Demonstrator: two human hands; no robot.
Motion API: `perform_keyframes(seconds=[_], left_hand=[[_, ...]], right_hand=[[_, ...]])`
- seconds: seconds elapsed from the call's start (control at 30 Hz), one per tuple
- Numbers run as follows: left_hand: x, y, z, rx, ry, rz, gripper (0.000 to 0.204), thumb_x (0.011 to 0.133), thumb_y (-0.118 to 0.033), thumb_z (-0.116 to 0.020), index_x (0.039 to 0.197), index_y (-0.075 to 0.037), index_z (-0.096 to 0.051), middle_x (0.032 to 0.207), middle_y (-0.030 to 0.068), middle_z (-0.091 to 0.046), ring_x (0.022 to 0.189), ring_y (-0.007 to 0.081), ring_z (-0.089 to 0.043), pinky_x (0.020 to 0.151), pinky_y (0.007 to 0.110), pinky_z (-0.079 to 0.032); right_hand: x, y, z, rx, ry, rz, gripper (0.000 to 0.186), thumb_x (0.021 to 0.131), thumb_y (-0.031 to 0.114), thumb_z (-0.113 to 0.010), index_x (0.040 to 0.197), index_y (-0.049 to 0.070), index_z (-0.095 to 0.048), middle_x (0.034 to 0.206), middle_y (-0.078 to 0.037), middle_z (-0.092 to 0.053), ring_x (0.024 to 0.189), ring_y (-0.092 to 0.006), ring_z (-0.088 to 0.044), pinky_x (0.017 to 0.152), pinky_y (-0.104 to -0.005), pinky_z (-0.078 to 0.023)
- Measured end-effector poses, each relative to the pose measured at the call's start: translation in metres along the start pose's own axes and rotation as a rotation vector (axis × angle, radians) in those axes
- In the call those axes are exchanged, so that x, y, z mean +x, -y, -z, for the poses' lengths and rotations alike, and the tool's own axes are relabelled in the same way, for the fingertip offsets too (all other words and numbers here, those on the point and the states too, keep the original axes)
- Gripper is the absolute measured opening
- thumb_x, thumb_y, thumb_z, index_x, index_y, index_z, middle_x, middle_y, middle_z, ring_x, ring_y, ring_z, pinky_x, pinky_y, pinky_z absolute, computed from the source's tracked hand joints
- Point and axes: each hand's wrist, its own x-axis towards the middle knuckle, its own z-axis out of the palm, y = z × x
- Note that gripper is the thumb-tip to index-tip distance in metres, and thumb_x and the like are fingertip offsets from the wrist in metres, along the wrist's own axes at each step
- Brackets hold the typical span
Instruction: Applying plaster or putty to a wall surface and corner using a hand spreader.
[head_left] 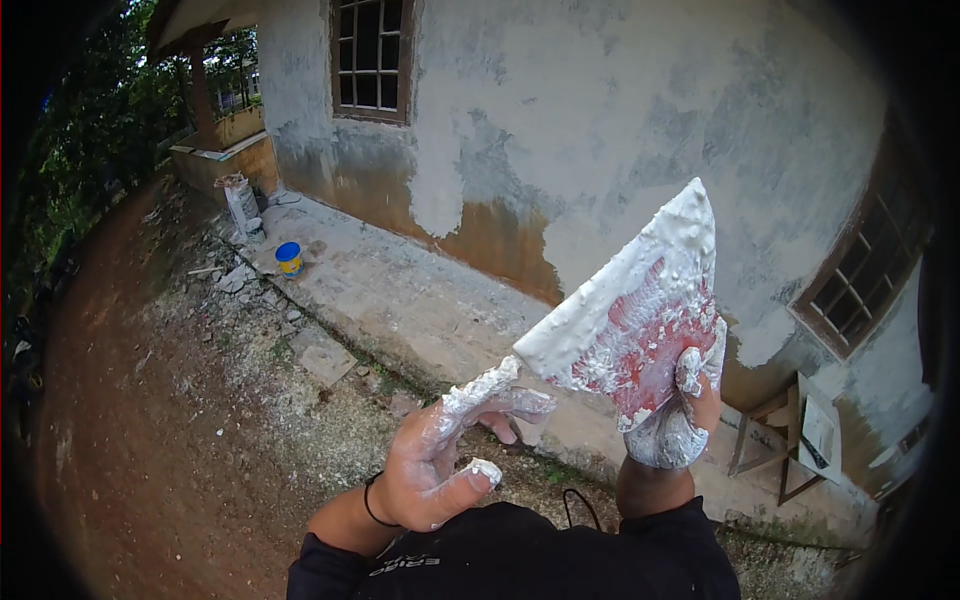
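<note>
My right hand (673,435), coated in white paste, grips a red triangular putty spreader (650,340) by its narrow end. Thick white putty (620,285) covers the spreader's long edge and much of its face. The tool is raised in front of the wall, its broad edge facing up and left. My left hand (440,455) is open, with fingers and thumb apart. Its outstretched index finger carries a lump of putty and reaches the spreader's left corner; whether it touches I cannot tell. White smears coat the thumb tip too.
A house wall (600,120) is patchily coated white and grey, with bare brown along its base. Two barred windows (372,55) are set in it. A blue and yellow bucket (289,260) and a sack (240,205) stand on the walkway. A wooden stand (800,440) is at right.
</note>
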Motion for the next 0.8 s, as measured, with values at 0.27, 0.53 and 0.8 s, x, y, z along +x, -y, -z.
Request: perform_keyframes(seconds=[0.27,0.53,0.8], left_hand=[[-0.034,-0.025,0.119,-0.030,-0.027,0.062,0.062,0.076,-0.016,-0.054,0.125,0.010,-0.028,0.112,0.0243,-0.050,0.101,0.0269,-0.051,0.080,0.033,-0.040],[0.058,0.001,0.231,0.054,-0.001,0.005,0.064,0.074,-0.014,-0.056,0.126,0.010,-0.028,0.112,0.0252,-0.049,0.102,0.0297,-0.051,0.079,0.034,-0.041],[0.149,-0.007,0.298,0.076,0.005,-0.158,0.073,0.070,-0.030,-0.066,0.127,-0.001,-0.031,0.114,0.0164,-0.050,0.093,0.0377,-0.054,0.071,0.042,-0.045]], right_hand=[[-0.003,-0.111,-0.054,0.003,-0.063,-0.023,0.052,0.080,0.014,-0.049,0.126,0.000,-0.030,0.122,-0.018,-0.042,0.110,-0.0323,-0.044,0.093,-0.0471,-0.036],[0.119,-0.204,-0.054,-0.059,-0.043,0.099,0.054,0.079,0.016,-0.050,0.127,0.000,-0.030,0.123,-0.019,-0.040,0.111,-0.0330,-0.043,0.092,-0.0477,-0.037],[0.207,-0.246,-0.082,0.003,-0.101,0.259,0.054,0.078,0.019,-0.051,0.123,-0.003,-0.033,0.114,-0.020,-0.048,0.101,-0.0339,-0.051,0.085,-0.0479,-0.043]])
